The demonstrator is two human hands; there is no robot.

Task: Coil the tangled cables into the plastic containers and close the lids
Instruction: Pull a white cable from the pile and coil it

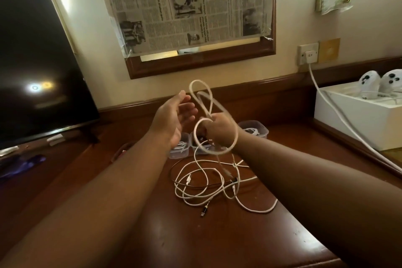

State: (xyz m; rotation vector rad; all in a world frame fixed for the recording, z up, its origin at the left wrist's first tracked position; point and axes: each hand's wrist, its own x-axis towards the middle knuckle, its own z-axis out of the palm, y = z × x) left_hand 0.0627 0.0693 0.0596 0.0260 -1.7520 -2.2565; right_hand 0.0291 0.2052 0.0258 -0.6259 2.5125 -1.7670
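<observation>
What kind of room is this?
Probably a hotel room or bedroom: a dark television stands on a polished wooden desk below a wall socket.

Two bare forearms, no sleeves, hands unadorned

Dark wooden table (pixel 217 235) under tangled cables (pixel 208 183), plastic containers (pixel 254 129), television (pixel 39 72).

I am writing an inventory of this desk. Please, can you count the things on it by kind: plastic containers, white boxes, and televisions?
Plastic containers: 3, one behind the left wrist, one behind the right hand, one further right
White boxes: 1
Televisions: 1
Total: 5
The loose cables are too tangled to count.
</observation>
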